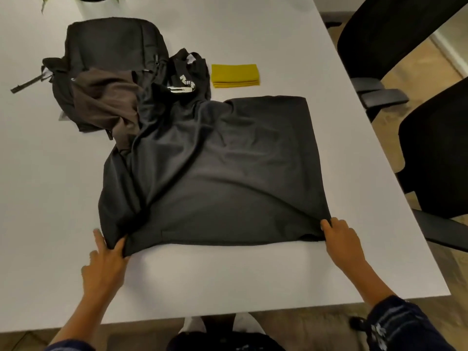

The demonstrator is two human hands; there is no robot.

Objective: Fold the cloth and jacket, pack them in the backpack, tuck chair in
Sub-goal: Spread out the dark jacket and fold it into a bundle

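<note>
A black jacket (215, 168) lies spread over the middle of the white table (228, 282), its brown lining (106, 102) and collar bunched up at the far left. My left hand (103, 264) pinches the jacket's near left corner. My right hand (342, 239) grips its near right corner. A black backpack (114, 44) lies flat at the far left, partly under the jacket's upper end. A folded yellow cloth (235, 75) rests on the table to the right of the backpack, apart from the jacket.
Two black office chairs stand off the table's right side, one (395, 34) at the far right and one (438, 168) nearer. A potted plant (83, 1) sits at the table's far edge. The table's near edge runs just above my legs.
</note>
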